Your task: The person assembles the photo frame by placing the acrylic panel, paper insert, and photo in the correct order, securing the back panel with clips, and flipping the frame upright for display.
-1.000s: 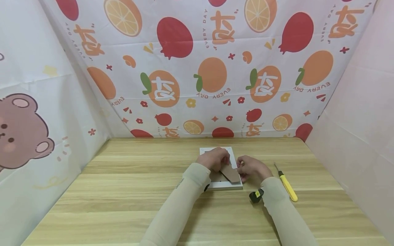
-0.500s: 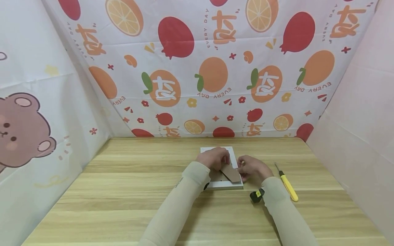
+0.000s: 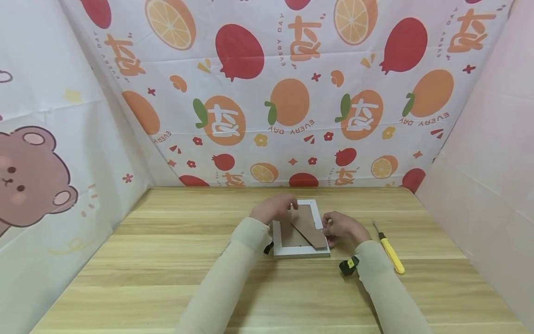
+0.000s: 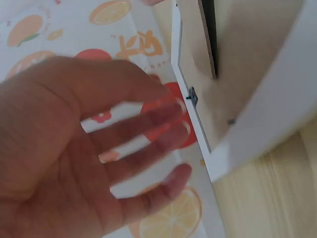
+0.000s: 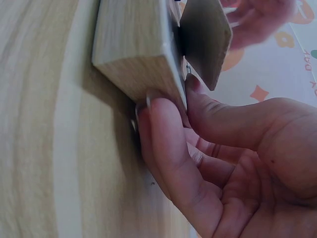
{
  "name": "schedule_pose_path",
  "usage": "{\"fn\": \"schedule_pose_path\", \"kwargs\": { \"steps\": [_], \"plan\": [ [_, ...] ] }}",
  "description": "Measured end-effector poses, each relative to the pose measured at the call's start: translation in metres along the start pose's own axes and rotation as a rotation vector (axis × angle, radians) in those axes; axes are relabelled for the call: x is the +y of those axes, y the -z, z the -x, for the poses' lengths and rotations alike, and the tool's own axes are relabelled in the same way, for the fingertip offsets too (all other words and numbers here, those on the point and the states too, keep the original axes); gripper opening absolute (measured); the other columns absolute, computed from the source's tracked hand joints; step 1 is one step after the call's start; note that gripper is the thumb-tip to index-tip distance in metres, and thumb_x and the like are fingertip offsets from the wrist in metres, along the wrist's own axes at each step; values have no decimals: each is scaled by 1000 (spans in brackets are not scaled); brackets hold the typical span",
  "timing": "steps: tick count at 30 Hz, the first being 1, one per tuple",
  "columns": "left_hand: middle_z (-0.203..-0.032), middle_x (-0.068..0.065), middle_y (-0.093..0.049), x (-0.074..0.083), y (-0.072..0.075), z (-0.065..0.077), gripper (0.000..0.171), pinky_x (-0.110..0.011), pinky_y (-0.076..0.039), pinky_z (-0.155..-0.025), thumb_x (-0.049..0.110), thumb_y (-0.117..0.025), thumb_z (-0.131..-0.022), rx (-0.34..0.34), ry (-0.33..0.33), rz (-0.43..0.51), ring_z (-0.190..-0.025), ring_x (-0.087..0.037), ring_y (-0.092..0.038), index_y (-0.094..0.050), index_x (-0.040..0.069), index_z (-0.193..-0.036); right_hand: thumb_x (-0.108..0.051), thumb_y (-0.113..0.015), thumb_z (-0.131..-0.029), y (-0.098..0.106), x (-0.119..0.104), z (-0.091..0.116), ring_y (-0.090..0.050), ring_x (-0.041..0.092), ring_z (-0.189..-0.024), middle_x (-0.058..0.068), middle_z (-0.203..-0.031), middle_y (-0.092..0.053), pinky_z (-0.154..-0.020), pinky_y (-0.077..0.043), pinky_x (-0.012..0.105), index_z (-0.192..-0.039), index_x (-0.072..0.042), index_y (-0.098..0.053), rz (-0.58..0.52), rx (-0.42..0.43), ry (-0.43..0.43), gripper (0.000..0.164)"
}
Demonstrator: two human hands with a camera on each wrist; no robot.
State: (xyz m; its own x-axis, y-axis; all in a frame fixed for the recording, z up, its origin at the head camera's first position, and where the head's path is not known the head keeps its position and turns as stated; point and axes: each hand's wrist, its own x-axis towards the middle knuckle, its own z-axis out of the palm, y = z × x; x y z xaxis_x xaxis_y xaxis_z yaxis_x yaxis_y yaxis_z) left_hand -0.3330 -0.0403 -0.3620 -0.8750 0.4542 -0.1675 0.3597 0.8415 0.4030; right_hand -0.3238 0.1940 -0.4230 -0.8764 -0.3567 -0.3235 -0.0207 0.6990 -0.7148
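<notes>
A white picture frame (image 3: 301, 252) lies face down on the table, its brown backing board (image 3: 306, 214) showing. From the backing rises a brown easel stand (image 3: 314, 235), slightly tilted. My left hand (image 3: 273, 209) hovers over the frame's left side; in the left wrist view its fingers (image 4: 143, 153) are apart and hold nothing, near a small metal clip (image 4: 192, 96) at the backing's edge. My right hand (image 3: 340, 226) pinches the frame's right edge. In the right wrist view, the thumb (image 5: 218, 116) presses on the back beside another small clip (image 5: 188, 68), with fingers against the side.
A screwdriver (image 3: 391, 254) with a yellow handle lies right of my right forearm. The wooden table (image 3: 187, 260) runs back to a fruit-printed cloth (image 3: 288, 102). A black wrist camera (image 3: 348, 266) sits by the right cuff.
My left hand has come off the easel stand and moved left, uncovering more of the backing board. My right hand stays on the frame's edge; the frame has not visibly moved.
</notes>
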Motion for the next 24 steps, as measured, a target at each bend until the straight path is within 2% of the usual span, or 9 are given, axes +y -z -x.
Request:
{"fn": "schedule_pose_path", "kwargs": {
  "steps": [4,8,12,16,19,21,24],
  "plan": [
    [-132,-11,-67,-8,-1,11,32,-46,-52,-105,16,-70,-97,59,48,-38,-117,-26,-63,-67,8,-128,0,-59,-100,0,2,-1,-64,15,-65,10,-81,-64,-60,-59,25,-98,-2,-55,-6,-2,5,5],
    [-134,-12,-68,-13,-6,20,30,-45,-52,-106,13,-69,-97,84,38,-89,-120,-26,-64,-69,5,-126,0,-59,-100,-1,1,0,-64,15,-66,9,-81,-64,-60,-58,24,-98,-2,-55,-17,-7,6,6],
    [-134,-13,-68,-15,-11,27,34,-46,-53,-105,9,-71,-94,100,39,-96,-123,-28,-63,-68,4,-127,0,-60,-100,-1,0,1,-63,15,-66,9,-81,-63,-59,-57,24,-98,-2,-55,-24,-6,9,6],
    [-124,-14,-70,-16,-14,31,33,-42,-56,-89,5,-76,-86,126,66,-74,-104,-26,-65,-69,1,-119,0,-60,-100,-1,1,1,-63,15,-66,9,-80,-63,-59,-57,24,-98,-1,-55,-27,-4,11,6],
    [-114,-13,-71,-17,-17,34,33,-36,-51,-75,2,-78,-82,138,79,-37,-88,-22,-58,-70,3,-113,0,-60,-100,0,2,0,-63,15,-66,9,-80,-63,-59,-57,24,-98,-1,-55,-28,-6,15,6],
    [-109,-12,-71,-17,-19,35,33,-34,-48,-73,4,-80,-81,136,99,-7,-85,-21,-55,-70,5,-113,0,-60,-100,0,2,-1,-63,15,-66,9,-80,-63,-59,-58,24,-98,-1,-55,-30,-6,13,6],
    [-106,-12,-68,-18,-21,37,38,-37,-50,-75,12,-84,-82,128,140,2,-86,-22,-55,-67,4,-115,0,-60,-101,1,2,-1,-63,15,-65,9,-80,-63,-58,-57,24,-98,-1,-55,-24,-6,12,6]
  ]
}}
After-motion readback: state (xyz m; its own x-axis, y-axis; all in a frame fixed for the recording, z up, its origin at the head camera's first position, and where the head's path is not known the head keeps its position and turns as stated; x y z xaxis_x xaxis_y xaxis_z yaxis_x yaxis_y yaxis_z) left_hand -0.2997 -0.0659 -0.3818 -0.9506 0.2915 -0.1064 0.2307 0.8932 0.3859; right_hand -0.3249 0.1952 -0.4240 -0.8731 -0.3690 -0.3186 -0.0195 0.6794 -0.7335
